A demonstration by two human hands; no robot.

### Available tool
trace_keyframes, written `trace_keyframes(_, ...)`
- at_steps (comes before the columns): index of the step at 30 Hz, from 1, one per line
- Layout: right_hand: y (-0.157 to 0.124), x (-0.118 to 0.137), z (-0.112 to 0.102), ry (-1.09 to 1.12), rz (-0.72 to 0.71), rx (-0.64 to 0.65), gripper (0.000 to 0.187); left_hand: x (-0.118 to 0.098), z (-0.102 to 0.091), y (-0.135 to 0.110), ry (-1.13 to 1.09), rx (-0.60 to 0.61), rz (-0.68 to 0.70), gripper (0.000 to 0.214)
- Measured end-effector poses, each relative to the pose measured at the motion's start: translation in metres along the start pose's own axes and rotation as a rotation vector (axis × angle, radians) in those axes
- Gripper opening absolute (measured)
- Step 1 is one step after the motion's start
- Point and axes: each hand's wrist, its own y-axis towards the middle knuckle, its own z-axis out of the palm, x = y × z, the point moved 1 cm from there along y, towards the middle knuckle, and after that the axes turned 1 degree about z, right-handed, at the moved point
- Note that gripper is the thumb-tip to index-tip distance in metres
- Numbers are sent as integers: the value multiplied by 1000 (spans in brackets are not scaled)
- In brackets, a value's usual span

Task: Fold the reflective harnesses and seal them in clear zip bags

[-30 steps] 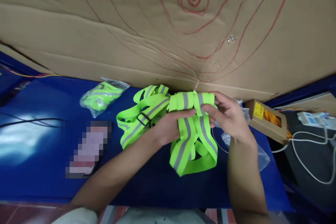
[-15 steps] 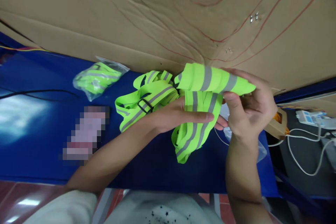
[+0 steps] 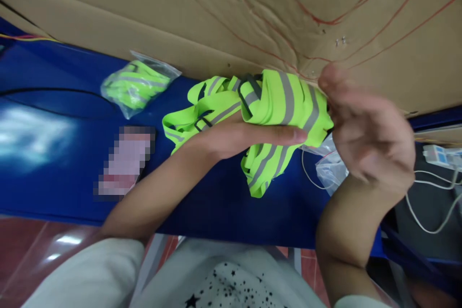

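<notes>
The neon strap bundle (image 3: pixel 285 101) is held just above the blue counter (image 3: pixel 216 202), between both hands. The left hand (image 3: pixel 241 137) lies flat beneath it, fingers straight and together. The blurred right hand (image 3: pixel 368 130) seems pinched on its end.

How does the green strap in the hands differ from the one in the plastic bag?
The held strap is bare, between the left hand and right hand; the bagged strap sits in clear plastic, untouched on the table. The held strap trails loose loops; the bagged strap is folded compact. Both are neon green with grey stripes.
</notes>
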Motion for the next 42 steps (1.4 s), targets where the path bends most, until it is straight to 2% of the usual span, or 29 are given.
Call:
trace_keyframes(2,2,-7,-1,47,2,60,61,0,-2,-1,75,56,9,43)
trace_keyframes(4,2,-14,1,47,24,134,55,1,-1,-3,91,133,2,41)
trace_keyframes(7,1,-18,5,98,60,156,45,4,2,-2,64,159,-12,42)
trace_keyframes(10,1,-13,12,127,31,86,45,7,4,-1,47,159,-35,41)
trace_keyframes(13,3,-5,18,83,-17,-75,43,9,7,1,-40,167,-100,38)
trace_keyframes(16,4,0,17,43,-149,-220,39,15,13,4,-73,236,-200,36)
trace_keyframes(18,4,4,12,-17,-232,-280,36,21,15,7,-27,255,-210,33)
trace_keyframes(23,-3,12,2,-279,-346,-334,33,31,10,12,91,260,-149,31)
trace_keyframes(28,-8,15,4,-338,-428,-367,38,24,5,11,229,299,-139,31)
trace_keyframes(31,-5,9,9,-327,-433,-245,50,22,4,10,110,298,-133,40)
trace_keyframes(34,1,2,12,-343,-522,-102,45,21,3,9,-8,337,-96,55)
trace_keyframes(36,3,0,12,-391,-550,-52,41,19,3,9,-43,285,-38,63)
trace_keyframes(38,3,1,9,-434,-515,11,39,16,3,9,-47,182,-3,62)
trace_keyframes(40,3,2,2,-423,-417,159,40,14,4,9,-21,102,-21,57)
trace_keyframes(42,2,0,-7,-252,-336,294,54,13,4,8,11,61,-71,55)
